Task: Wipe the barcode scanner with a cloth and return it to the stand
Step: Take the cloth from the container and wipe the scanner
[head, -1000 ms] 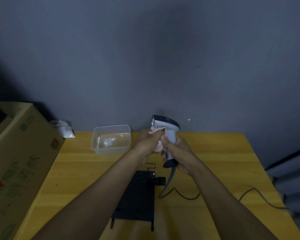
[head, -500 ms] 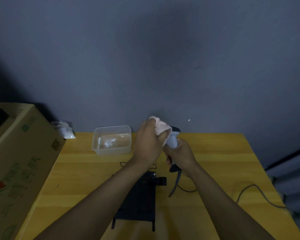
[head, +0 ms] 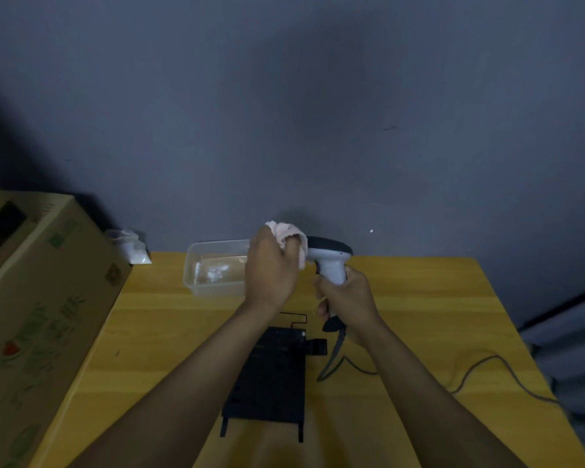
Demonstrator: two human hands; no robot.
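Observation:
My right hand [head: 347, 297] grips the handle of a white and black barcode scanner [head: 330, 260], held upright above the yellow table [head: 419, 298]. Its head points left. My left hand [head: 272, 270] clutches a pink cloth [head: 289, 234] and presses it against the front of the scanner's head, hiding that end. The scanner's grey cable [head: 480, 366] trails from the handle across the table to the right. A black stand [head: 272, 376] lies flat on the table below my hands.
A clear plastic tub [head: 213, 270] sits at the back of the table, left of my hands. A large cardboard box [head: 34, 315] stands along the left edge, with a small white plastic bag [head: 130, 246] behind it. A grey wall rises behind.
My left hand with the cloth has moved from the scanner's neck up over its head and then to its left front end. The scanner's head has turned to show more on the right.

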